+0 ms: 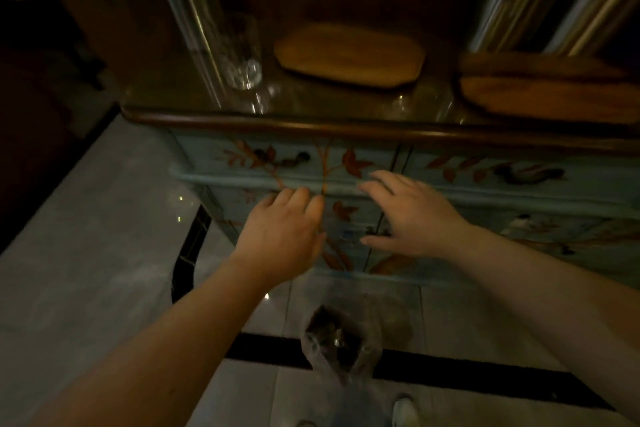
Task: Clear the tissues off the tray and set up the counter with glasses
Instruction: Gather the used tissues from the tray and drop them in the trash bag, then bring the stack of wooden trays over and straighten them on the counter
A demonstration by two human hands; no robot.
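Observation:
A clear glass (242, 55) stands on the dark counter top (311, 104) at its left end. An oval wooden tray (349, 54) lies in the middle of the counter, its surface bare; I see no tissues on it. Another wooden tray (543, 94) lies at the right. My left hand (282, 236) and my right hand (408, 215) hover side by side below the counter edge, in front of the painted blue cabinet front (467, 166). Both hold nothing, with fingers loosely spread.
A clear plastic bag (341, 343) with dark contents sits on the pale tiled floor below my hands. Shiny metal and glass uprights (197, 17) rise at the counter's left and right. A white shoe (403, 411) shows at the bottom edge.

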